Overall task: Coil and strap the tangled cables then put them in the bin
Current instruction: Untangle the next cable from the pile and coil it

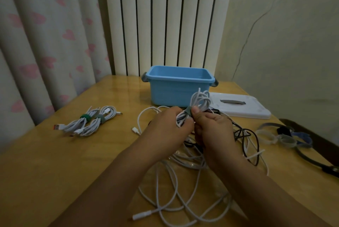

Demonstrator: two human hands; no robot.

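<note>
Hanging at the far left was a pale curtain printed with pink hearts, and beside it a white ribbed radiator stood behind the wooden table. On the left part of the table lay two coiled white cables side by side, touching: one bound with a green strap, the other with a grey strap. Toward the middle, the left hand had its fingers curled around the near end of a coiled white cable bundle, which stood up above both hands. A grey-green strap circled the bundle's waist, and the right hand pinched that strap, its thumb pressed on top. Behind the bundle, at the far middle of the table, sat the blue bin, open, with grey handles. Under and near the hands sprawled a loose tangle of white and black cables, reaching the near edge. Right of the bin lay a white lid with a grey handle. At the far right, several spare straps lay in loops, grey, white, black and blue.
</note>
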